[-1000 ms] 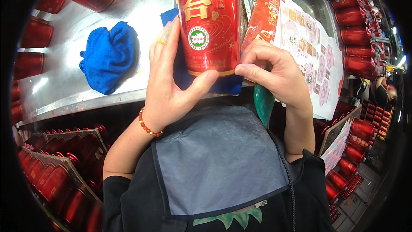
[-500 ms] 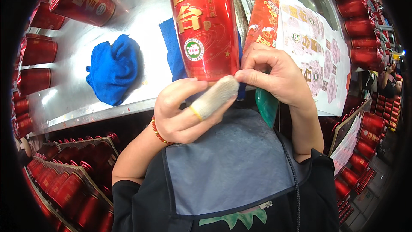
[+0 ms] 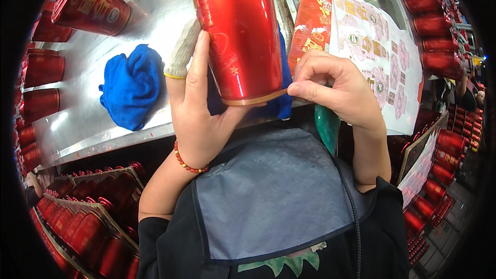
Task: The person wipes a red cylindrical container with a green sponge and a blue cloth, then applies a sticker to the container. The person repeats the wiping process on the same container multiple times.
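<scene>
A shiny red bottle (image 3: 243,41) lies tilted over the metal table, its base toward me and its plain side up. My left hand (image 3: 199,93) grips it along the left side, fingers pointing up the body and thumb tucked under the base. One finger wears a whitish knitted finger sleeve (image 3: 180,54) with a yellow edge. Round the base rim runs a thin amber tape strip (image 3: 258,99), whose right end meets the pinched thumb and forefinger of my right hand (image 3: 336,90). A blue cloth (image 3: 276,106) is partly hidden beneath the bottle.
A crumpled blue cloth (image 3: 132,88) lies on the metal table (image 3: 77,119). Red bottles (image 3: 93,8) stand at the left. Printed label sheets (image 3: 361,41) and a red printed sheet (image 3: 312,26) lie right. A green object (image 3: 327,126) sits by my right wrist. Racks of red bottles (image 3: 77,227) flank me.
The bottle has turned so its lettering and round emblem no longer face up. My left hand has moved from the base to the bottle's left side. My right hand stays near the base, slightly farther right.
</scene>
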`<control>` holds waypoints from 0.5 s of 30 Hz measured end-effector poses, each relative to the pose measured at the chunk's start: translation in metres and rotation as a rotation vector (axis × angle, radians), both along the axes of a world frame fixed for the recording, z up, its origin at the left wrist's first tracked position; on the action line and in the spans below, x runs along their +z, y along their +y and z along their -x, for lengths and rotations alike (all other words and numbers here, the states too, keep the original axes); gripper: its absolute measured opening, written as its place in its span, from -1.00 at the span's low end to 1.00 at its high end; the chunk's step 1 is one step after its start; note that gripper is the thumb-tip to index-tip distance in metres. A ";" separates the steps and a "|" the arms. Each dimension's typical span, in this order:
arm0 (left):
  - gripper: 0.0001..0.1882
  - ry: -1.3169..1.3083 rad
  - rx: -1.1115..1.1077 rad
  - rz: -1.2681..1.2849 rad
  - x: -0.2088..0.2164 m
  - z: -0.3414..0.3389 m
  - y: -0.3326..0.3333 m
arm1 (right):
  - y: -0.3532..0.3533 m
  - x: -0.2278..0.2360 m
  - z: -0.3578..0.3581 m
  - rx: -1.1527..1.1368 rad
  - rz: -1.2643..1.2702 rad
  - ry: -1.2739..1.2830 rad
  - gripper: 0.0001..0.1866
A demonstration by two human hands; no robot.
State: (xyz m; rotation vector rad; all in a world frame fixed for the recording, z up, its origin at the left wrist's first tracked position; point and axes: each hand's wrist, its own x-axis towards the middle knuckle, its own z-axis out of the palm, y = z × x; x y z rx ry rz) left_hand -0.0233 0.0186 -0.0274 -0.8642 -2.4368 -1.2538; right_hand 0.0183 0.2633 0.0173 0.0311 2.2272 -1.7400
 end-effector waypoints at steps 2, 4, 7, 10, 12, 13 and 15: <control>0.05 -0.101 -0.051 -0.069 -0.010 0.000 -0.006 | -0.002 0.000 0.000 0.005 0.004 0.004 -0.84; 0.05 -0.110 -0.045 -0.095 -0.011 -0.001 -0.005 | -0.003 0.000 0.001 0.019 0.010 -0.009 -0.83; 0.04 -0.146 -0.083 -0.134 -0.009 -0.002 -0.007 | -0.008 -0.004 0.002 -0.016 0.069 -0.012 -0.82; 0.04 -0.215 -0.134 -0.172 -0.007 -0.005 -0.016 | -0.006 -0.002 0.003 0.006 0.011 -0.039 -0.82; 0.00 -0.223 -0.146 -0.238 -0.012 -0.007 -0.018 | -0.007 -0.005 0.003 -0.009 0.056 -0.042 -0.82; -0.02 -0.235 -0.131 -0.270 -0.011 -0.007 -0.016 | -0.008 -0.006 0.002 -0.016 0.077 -0.043 -0.82; -0.06 -0.259 -0.103 -0.331 -0.008 -0.007 -0.009 | -0.007 -0.007 0.003 -0.011 0.077 -0.051 -0.82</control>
